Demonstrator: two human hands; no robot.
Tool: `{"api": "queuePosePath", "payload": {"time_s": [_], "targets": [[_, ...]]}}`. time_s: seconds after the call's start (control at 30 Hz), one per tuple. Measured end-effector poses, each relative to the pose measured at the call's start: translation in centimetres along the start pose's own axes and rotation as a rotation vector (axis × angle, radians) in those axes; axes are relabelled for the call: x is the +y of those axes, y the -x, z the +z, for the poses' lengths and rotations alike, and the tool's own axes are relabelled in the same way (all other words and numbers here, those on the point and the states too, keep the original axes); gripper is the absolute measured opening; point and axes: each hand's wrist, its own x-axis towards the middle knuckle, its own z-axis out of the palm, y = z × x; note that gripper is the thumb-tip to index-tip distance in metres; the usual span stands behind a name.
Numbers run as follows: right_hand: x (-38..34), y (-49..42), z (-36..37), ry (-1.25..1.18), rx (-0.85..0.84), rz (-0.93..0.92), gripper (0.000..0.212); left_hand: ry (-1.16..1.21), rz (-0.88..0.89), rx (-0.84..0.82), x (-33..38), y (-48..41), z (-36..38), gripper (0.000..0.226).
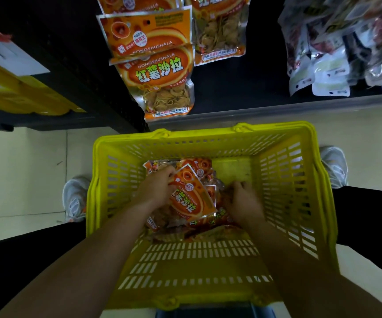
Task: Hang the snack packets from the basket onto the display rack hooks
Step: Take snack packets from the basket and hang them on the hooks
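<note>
A yellow plastic basket [286, 180] stands on the floor between my feet, with several orange snack packets heaped in its bottom. Both my hands are down inside it. My left hand [155, 182] grips the upper left edge of the top orange packet [191, 198], which lies tilted on the heap. My right hand [242, 200] has its fingers curled into the packets [217, 193] on the right side of the heap. Above the basket, matching orange packets [160, 74] hang on the dark display rack [231, 88].
A second column of orange packets [220, 26] hangs to the right, and silver-white packets [330, 65] hang farther right. Yellow goods [13, 92] sit on a shelf at the left. My white shoes [75, 198] flank the basket on the pale tiled floor.
</note>
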Motion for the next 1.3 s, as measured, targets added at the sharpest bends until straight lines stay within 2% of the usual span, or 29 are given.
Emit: {"api": "queuePosePath", "payload": {"time_s": [0.1, 0.2, 0.33, 0.4, 0.5, 0.6, 0.7, 0.77, 0.83, 0.93, 1.0, 1.13, 1.23, 1.3], "targets": [[-2.0, 0.1, -0.2, -0.113, -0.136, -0.031, 0.026, 0.012, -0.020, -0.015, 0.1, -0.1, -0.5, 0.023], [-2.7, -0.2, -0.5, -0.220, -0.156, -0.045, 0.029, 0.028, -0.051, 0.012, -0.1, 0.0, -0.8, 0.027], [-2.0, -0.4, -0.7, -0.387, -0.196, -0.040, 0.005, 0.073, -0.065, -0.001, -0.1, 0.2, -1.1, 0.032], [-1.6, -0.4, -0.5, -0.379, -0.207, -0.046, 0.025, 0.082, -0.080, -0.006, 0.1, 0.3, -1.5, 0.035], [-1.9, -0.6, -0.9, -0.425, -0.187, -0.020, 0.016, 0.020, -0.074, 0.008, 0.7, 0.7, -2.4, 0.033], [-2.4, -0.7, -2.1, -0.344, -0.187, -0.061, 0.011, 0.000, -0.094, 0.001, 1.9, 1.4, -3.5, 0.033], [-2.4, -0.7, -2.0, -0.336, -0.253, -0.063, 0.015, 0.004, -0.127, 0.041, 2.6, 1.9, -4.1, 0.040], [-1.9, -0.9, -1.1, -0.313, -0.206, -0.052, 0.012, 0.021, -0.157, 0.077, 2.6, 2.3, -4.1, 0.039], [-1.6, -0.7, -0.6, -0.329, -0.184, -0.025, 0.024, 0.018, -0.170, 0.107, 2.2, 2.6, -3.8, 0.032], [-1.6, -0.2, -0.6, -0.441, -0.255, 0.031, 0.034, 0.019, -0.180, 0.136, 1.8, 2.8, -3.8, 0.027], [-1.7, 0.3, -1.2, -0.464, -0.313, 0.032, 0.030, 0.026, -0.192, 0.149, 2.0, 2.7, -4.2, 0.027], [-1.1, 0.9, -2.4, -0.308, -0.307, -0.096, 0.005, 0.069, -0.204, 0.149, 2.6, 2.4, -5.5, 0.025], [-0.1, 1.8, -3.4, -0.058, -0.288, -0.124, 0.015, 0.047, -0.188, 0.150, 3.2, 2.9, -6.4, 0.030], [-0.2, 2.8, -5.0, 0.003, -0.272, -0.121, 0.020, -0.016, -0.164, 0.141, 3.8, 3.7, -7.2, 0.034]]}}
